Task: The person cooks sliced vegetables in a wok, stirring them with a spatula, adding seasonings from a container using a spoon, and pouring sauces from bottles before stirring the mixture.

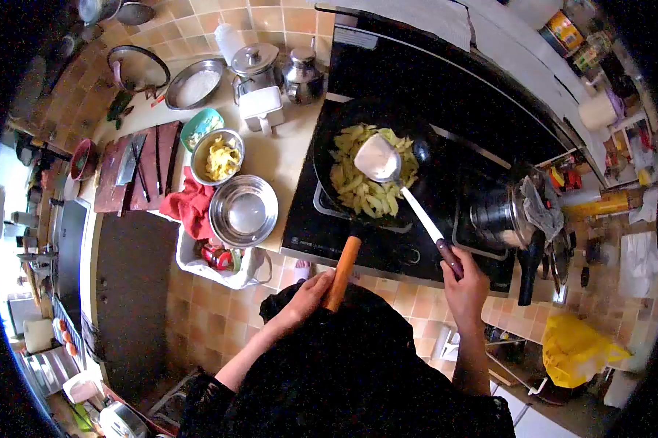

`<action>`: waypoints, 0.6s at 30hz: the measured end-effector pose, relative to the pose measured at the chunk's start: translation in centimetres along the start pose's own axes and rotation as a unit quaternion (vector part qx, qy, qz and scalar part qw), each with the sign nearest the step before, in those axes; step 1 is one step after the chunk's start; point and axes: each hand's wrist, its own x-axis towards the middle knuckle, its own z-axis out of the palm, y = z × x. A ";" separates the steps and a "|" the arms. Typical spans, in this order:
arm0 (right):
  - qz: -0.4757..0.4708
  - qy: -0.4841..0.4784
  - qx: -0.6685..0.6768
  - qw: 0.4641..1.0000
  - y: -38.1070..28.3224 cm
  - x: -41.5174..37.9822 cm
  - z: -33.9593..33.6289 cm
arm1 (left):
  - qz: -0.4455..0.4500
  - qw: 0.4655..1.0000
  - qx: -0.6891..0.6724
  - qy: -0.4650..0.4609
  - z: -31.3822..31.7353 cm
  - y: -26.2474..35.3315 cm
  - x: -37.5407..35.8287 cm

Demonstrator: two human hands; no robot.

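Observation:
A black wok (423,150) sits on the cooktop, with pale green-yellow vegetable slices (369,198) spread across its bottom. My left hand (312,293) is closed around the wooden wok handle (342,271), which points toward my body. In my right hand (465,283) is a wok spatula (425,220), gripped by its dark brown handle. The spatula's broad metal blade (378,158) lies over the slices inside the wok and hides some of them.
Left of the cooktop (314,235) stand a steel bowl (270,219), a bowl of yellow food (222,158) and a red cloth (185,200). A knife (128,166) rests on the cutting board (110,186). Right of the wok is a covered pot (493,219); a yellow bag (574,350) sits lower right.

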 end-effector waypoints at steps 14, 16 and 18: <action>-0.071 -0.047 -0.097 0.992 -1.9 0.6 -2.1 | 0.033 0.996 0.069 0.047 0.4 0.4 -1.7; -0.091 -0.042 -0.107 0.989 -1.6 0.9 -1.9 | 0.028 0.997 0.061 0.047 0.4 0.5 -1.6; -0.094 -0.051 -0.099 0.989 -1.5 1.0 -2.0 | 0.005 0.999 0.035 0.038 0.3 0.2 -1.4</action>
